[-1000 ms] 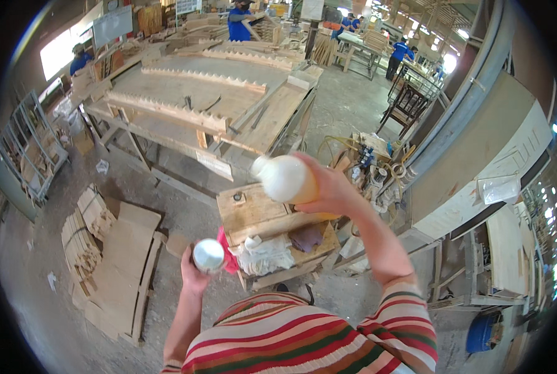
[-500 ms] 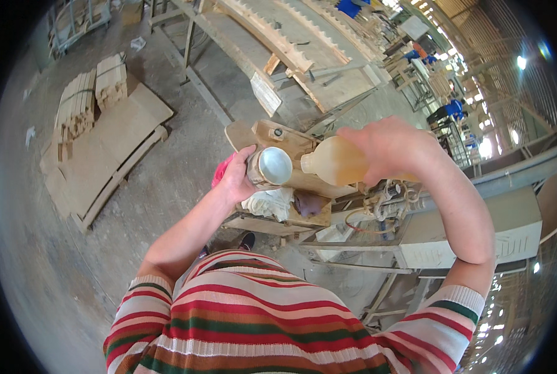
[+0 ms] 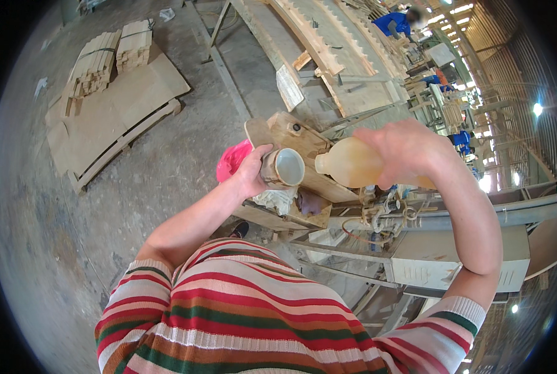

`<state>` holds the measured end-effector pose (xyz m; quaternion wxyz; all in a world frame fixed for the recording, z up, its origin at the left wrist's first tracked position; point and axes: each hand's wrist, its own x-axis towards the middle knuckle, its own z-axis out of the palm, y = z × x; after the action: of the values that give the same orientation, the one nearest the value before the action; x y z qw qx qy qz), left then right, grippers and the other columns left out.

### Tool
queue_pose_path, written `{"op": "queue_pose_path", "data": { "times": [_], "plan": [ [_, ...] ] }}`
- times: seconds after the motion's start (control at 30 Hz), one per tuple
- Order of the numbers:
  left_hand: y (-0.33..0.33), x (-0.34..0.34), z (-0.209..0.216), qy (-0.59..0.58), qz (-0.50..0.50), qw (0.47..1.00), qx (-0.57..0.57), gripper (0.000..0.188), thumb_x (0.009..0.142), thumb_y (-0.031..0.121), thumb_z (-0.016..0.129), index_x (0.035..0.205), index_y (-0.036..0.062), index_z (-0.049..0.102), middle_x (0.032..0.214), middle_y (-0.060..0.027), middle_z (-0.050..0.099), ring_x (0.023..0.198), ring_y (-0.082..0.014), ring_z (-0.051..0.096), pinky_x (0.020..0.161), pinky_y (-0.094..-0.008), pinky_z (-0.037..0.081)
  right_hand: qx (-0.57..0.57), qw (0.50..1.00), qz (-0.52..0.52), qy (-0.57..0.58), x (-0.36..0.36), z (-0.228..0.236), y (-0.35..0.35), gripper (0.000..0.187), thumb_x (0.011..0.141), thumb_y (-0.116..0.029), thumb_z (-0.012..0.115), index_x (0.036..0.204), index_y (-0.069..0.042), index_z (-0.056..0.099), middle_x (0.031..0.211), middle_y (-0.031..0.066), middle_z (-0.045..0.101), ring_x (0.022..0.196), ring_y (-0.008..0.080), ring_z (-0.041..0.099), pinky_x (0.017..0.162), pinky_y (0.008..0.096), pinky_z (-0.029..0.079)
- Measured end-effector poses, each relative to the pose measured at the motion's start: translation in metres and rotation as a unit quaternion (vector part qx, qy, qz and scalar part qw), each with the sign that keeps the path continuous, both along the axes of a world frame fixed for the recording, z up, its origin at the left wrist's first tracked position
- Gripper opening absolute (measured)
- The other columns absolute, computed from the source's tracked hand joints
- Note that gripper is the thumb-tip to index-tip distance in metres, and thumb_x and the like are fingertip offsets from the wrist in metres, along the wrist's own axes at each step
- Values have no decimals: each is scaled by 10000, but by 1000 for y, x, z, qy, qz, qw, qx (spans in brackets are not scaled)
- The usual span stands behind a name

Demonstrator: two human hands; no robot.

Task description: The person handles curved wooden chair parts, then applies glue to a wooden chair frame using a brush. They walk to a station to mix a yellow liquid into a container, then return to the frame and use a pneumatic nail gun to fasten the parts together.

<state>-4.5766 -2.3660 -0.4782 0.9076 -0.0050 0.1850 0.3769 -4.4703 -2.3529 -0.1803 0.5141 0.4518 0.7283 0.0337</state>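
My left hand (image 3: 253, 171) is wrapped round a round cup (image 3: 289, 167) with a pale inside and a stained brownish outside. The cup's mouth faces up toward me. In my right hand (image 3: 409, 149) is a large translucent bottle (image 3: 353, 163) holding a yellowish liquid, tipped so its uncapped neck points left at the cup. A small gap separates neck and cup rim, and no stream shows between them. Below the hands stands a wooden box (image 3: 266, 215) with white cloth (image 3: 275, 200) and a dark brownish cloth (image 3: 311, 202) on it. A pink plastic bag (image 3: 232, 159) lies behind my left hand.
Strapped wood strips (image 3: 93, 62) rest on a board-covered pallet (image 3: 126, 103) at the left. A long bench with toothed wooden rails (image 3: 313, 37) stretches ahead. Machine parts (image 3: 384, 209) and a pale metal cabinet (image 3: 456, 252) stand at right. People in blue (image 3: 392, 23) work farther off.
The view has shifted, so the surroundings sit differently. Both hands keep their grips, with the bottle still tilted toward the cup. More of the pink bag now shows.
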Motion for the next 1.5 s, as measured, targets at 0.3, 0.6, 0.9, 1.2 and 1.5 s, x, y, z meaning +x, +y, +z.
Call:
{"op": "queue_pose_path", "data": {
  "times": [0.3,0.6,0.9,1.2,1.5],
  "plan": [
    [1,2,-3,-8,-33,999,6,358,941,372,345,1198,168,487,1230,-58,521,1118,-301,507,898,-618,380,-5,998,-20,-52,-19,7,-5,588,625,-258,733,1132,-76,499,984,128,641,931,279,618,784,378,499],
    [2,3,-5,-2,-36,999,3,356,949,373,327,1200,178,486,1224,-59,523,1114,-295,510,876,-627,386,-2,999,-17,-43,-17,6,-3,566,609,-242,732,1099,-73,504,928,127,652,897,284,627,761,381,503],
    [2,-1,-2,3,-29,1000,8,353,953,369,324,1183,164,496,1194,-53,546,1095,-273,527,895,-562,410,-2,1000,-17,-24,-18,2,-1,575,607,-237,733,1108,-83,496,919,121,654,890,284,628,766,386,499],
    [0,-2,-2,-5,7,1000,27,344,949,346,366,1163,117,507,1121,-47,593,1040,-217,563,911,-430,432,21,998,40,33,-13,-3,-5,541,608,-190,729,1097,-119,507,867,101,660,863,279,633,749,386,483],
    [-12,-10,22,5,-13,999,46,352,943,349,383,1182,120,503,1144,-59,591,1051,-222,565,915,-431,430,22,987,108,113,13,-17,-11,597,597,-155,716,1143,-134,475,767,102,635,769,306,621,654,428,466]
  ]
}}
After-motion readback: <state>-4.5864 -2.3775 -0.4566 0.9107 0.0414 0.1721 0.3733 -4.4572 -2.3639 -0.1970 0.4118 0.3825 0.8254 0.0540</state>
